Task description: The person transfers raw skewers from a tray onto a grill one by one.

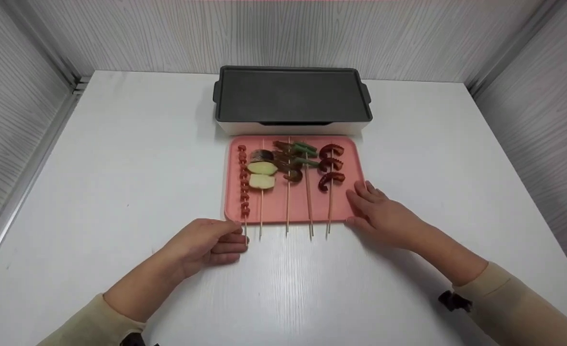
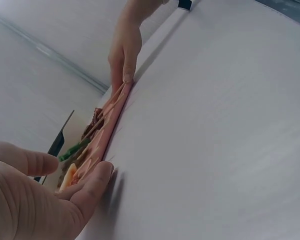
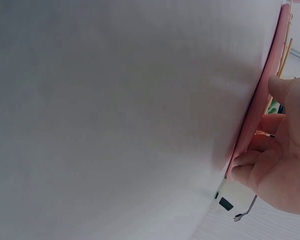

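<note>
A pink tray [image 1: 295,204] lies in front of the grill and holds several food skewers with their sticks over its front edge. My left hand [image 1: 211,245] is at the front left corner, thumb by the rim, fingers extended beside the stick of the red-piece skewer [image 1: 244,192]. In the left wrist view its thumb and fingers [image 2: 92,190] are spread apart. My right hand [image 1: 384,216] rests against the front right corner, its thumb by the front edge and its fingers along the right rim. The tentacle skewer [image 1: 331,180] lies closest to it.
A dark grill plate [image 1: 293,96] on a white base stands right behind the tray. Beside the tentacle skewer lie a skewer with green pieces [image 1: 305,149] and one with pale slices [image 1: 262,181]. A pale wood-grain wall [image 1: 288,33] rises behind the white table [image 1: 120,158].
</note>
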`<state>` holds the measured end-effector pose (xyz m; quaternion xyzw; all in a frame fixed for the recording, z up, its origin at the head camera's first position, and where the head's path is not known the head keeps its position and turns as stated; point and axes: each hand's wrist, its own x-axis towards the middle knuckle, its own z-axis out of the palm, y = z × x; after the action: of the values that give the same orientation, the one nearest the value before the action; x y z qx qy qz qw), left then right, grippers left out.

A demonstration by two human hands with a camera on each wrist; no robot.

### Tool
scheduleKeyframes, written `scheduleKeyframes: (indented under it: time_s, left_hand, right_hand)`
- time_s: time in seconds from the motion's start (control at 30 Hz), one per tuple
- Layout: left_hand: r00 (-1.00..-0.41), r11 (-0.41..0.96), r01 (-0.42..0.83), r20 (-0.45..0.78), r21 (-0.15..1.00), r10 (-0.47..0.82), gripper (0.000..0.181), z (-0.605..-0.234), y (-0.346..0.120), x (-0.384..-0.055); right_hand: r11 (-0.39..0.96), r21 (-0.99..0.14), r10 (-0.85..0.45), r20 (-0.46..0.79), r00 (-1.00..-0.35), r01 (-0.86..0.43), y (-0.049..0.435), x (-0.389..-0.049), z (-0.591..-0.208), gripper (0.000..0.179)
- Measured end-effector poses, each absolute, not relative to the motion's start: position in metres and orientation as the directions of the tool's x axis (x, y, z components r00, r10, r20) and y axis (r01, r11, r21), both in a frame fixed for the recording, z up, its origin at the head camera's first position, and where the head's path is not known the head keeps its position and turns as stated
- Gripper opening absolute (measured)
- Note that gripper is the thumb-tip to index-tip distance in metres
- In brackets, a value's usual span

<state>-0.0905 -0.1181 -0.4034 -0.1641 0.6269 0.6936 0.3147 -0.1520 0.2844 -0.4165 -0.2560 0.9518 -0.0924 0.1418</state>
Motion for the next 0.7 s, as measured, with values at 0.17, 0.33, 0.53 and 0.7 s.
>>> scheduleKeyframes:
  time_s: [0.17, 0.33, 0.53, 0.7]
  left_hand:
    - [-0.738, -0.054, -0.654, -0.622, 0.754, 0.262, 0.043, -0.409, -0.115, -0.093]
    - [-0.736, -0.071, -0.657, -0.617, 0.751, 0.280, 0.037, -0.411, -0.116, -0.094]
    - [-0.740, -0.074, -0.648, -0.603, 0.758, 0.296, 0.039, -0.409, -0.119, -0.094]
    - [-0.752, -0.060, -0.633, -0.595, 0.772, 0.283, 0.042, -0.405, -0.125, -0.094]
  right_hand:
    - [0.851, -0.249, -0.514, -0.220, -0.829, -0.461, 0.285, -0.152, -0.418, 0.071]
    - [0.849, -0.252, -0.517, -0.215, -0.829, -0.464, 0.286, -0.152, -0.418, 0.072]
    - [0.851, -0.252, -0.513, -0.219, -0.830, -0.460, 0.286, -0.151, -0.417, 0.072]
    - [0.852, -0.258, -0.511, -0.224, -0.830, -0.455, 0.285, -0.151, -0.417, 0.072]
